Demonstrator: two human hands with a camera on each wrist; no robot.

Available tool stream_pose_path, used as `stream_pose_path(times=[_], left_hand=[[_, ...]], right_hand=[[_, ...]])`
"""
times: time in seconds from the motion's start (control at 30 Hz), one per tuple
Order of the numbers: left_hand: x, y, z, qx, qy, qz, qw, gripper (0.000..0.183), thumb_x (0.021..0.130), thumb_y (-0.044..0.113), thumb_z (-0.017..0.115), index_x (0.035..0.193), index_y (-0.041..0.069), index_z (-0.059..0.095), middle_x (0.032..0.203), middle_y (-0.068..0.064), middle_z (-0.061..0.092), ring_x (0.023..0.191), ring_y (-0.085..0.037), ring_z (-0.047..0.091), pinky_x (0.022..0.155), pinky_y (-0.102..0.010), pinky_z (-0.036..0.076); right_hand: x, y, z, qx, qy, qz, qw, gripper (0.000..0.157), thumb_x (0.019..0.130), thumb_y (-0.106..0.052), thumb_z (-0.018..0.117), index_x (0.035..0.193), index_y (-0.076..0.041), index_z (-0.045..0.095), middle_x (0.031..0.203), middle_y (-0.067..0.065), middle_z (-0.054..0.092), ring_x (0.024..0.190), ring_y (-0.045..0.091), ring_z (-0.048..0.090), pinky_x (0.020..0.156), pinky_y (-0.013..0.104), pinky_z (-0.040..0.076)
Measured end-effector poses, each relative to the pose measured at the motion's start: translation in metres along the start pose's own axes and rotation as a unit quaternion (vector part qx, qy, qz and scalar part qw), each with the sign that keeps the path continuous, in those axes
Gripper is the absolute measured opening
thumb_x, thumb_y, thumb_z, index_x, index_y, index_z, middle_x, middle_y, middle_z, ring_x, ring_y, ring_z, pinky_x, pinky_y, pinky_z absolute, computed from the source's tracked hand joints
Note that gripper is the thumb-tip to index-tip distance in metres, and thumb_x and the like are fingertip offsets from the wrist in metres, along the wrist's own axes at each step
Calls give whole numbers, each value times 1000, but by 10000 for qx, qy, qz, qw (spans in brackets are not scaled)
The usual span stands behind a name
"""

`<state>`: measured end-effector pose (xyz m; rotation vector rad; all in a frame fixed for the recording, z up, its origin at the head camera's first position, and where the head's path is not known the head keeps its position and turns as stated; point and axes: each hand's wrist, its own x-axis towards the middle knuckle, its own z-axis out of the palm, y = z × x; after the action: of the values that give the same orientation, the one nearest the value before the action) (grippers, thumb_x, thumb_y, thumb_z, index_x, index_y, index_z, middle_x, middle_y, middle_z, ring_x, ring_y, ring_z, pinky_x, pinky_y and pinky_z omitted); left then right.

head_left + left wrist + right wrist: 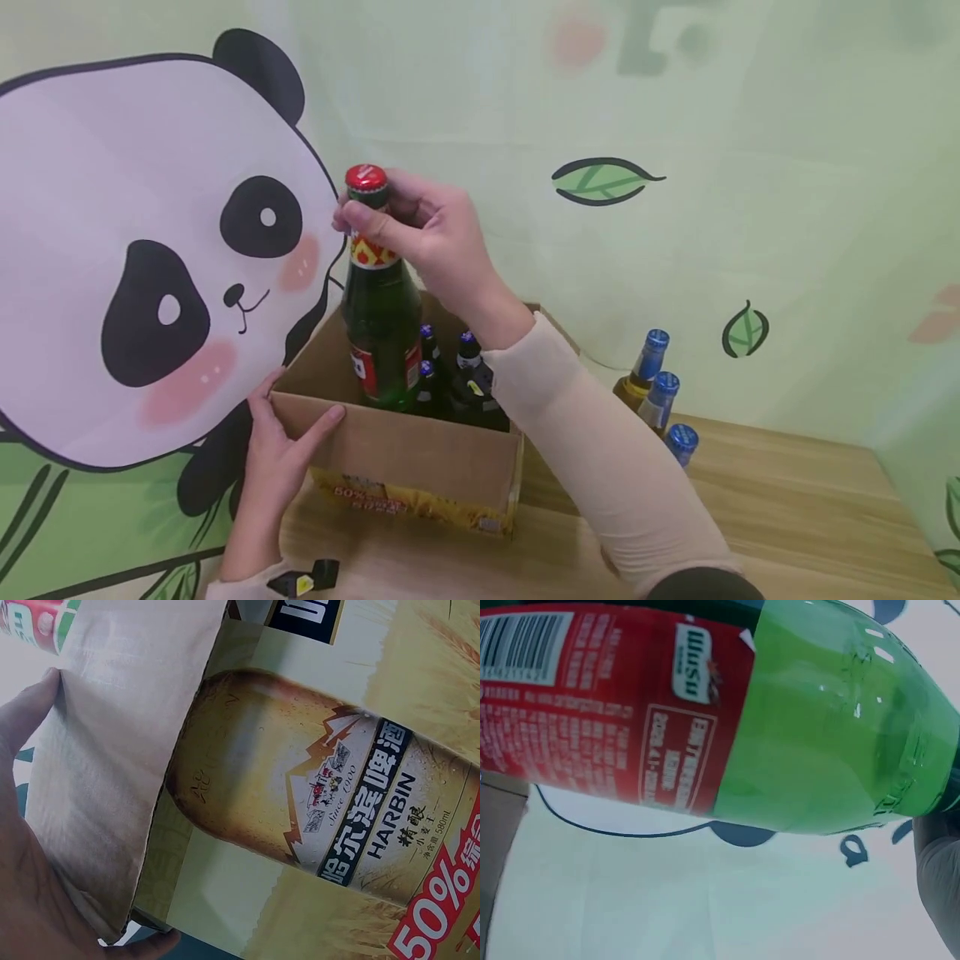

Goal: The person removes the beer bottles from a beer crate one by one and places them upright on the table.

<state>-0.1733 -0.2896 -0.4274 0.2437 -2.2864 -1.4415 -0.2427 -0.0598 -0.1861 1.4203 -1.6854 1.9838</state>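
Note:
My right hand (pixel 453 242) pinches a green beer bottle (pixel 381 308) by its neck, just below the red cap. Upright, the bottle stands mostly above the left part of an open cardboard box (pixel 420 454), its base hidden by the front wall. Its red label (pixel 615 712) fills much of the right wrist view. At the box's front left corner, my left hand (pixel 281 454) holds the cardboard, with the thumb over the front wall and the fingers at the left side. A large bottle picture is printed on the box (pixel 247 772) in the left wrist view.
Several dark bottles (pixel 468 350) with blue caps stand inside the box. To its right, a few blue-capped bottles (pixel 651 358) stand on the wooden table (pixel 787 492), partly behind my right sleeve. A printed panda curtain (pixel 480 108) closes off the back.

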Motion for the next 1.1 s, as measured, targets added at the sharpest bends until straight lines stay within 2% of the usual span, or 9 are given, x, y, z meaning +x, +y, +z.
stream_pose_path(times=[0.17, 0.27, 0.4, 0.5, 0.73, 0.83, 0.93, 1.1], left_hand=[[-2, -1, -1, 65, -10, -27, 10000, 100, 84, 44, 80, 155, 35, 11, 154, -15, 32, 138, -40, 37, 109, -68, 32], [-3, -2, -1, 47, -2, -32, 10000, 100, 84, 43, 80, 155, 36, 11, 153, -15, 33, 137, -40, 37, 109, -68, 32], [-4, -2, -1, 18, 12, -4, 10000, 100, 84, 42, 81, 155, 36, 12, 153, -15, 34, 135, -41, 39, 107, -69, 33], [-4, -1, -1, -15, 11, -13, 10000, 100, 84, 41, 81, 155, 36, 12, 153, -15, 33, 135, -41, 39, 107, -69, 33], [0, -1, -7, -115, 31, -3, 9999, 100, 85, 40, 81, 156, 34, 11, 153, -14, 33, 135, -39, 38, 108, -69, 32], [0, -2, -8, -115, 2, -39, 9999, 101, 85, 39, 80, 157, 32, 10, 153, -15, 33, 134, -39, 38, 108, -69, 31], [-1, -3, -8, -93, -36, -113, 9999, 102, 85, 41, 80, 157, 32, 9, 153, -16, 32, 134, -39, 38, 108, -68, 32], [-1, -4, -6, -105, -55, -104, 9999, 102, 85, 42, 80, 157, 31, 9, 153, -16, 33, 134, -39, 38, 108, -67, 32]], right_hand=[[-8, -18, -7, 103, 132, -443, 9989, 17, 92, 12, 63, 107, 16, 64, 96, 23, 71, 91, 27, 71, 92, 44, 55], [-11, -30, -11, 236, 228, -797, 9963, 14, 93, 12, 59, 106, 17, 62, 93, 21, 71, 90, 28, 71, 91, 48, 55], [-16, -46, -17, 525, 394, -1294, 9894, 14, 94, 12, 52, 104, 16, 62, 91, 14, 70, 87, 30, 70, 89, 52, 55], [-20, -57, -22, 829, 494, -1507, 9839, 17, 94, 10, 49, 102, 12, 64, 90, 13, 69, 86, 31, 69, 88, 51, 56], [-38, -66, -27, 1077, 840, -1626, 9772, 20, 91, 1, 49, 93, 0, 70, 86, 12, 68, 80, 30, 67, 81, 44, 58], [-51, -66, -29, 1124, 988, -1570, 9762, 13, 95, -14, 63, 93, -5, 71, 86, 11, 69, 81, 29, 66, 80, 41, 58], [-64, -65, -31, 1073, 1092, -1491, 9769, 22, 93, -28, 71, 95, -6, 71, 87, 12, 68, 83, 30, 65, 80, 40, 57], [-81, -70, -35, 1008, 1226, -1617, 9740, 20, 94, -22, 68, 94, -2, 70, 87, 14, 67, 82, 33, 62, 77, 41, 56]])
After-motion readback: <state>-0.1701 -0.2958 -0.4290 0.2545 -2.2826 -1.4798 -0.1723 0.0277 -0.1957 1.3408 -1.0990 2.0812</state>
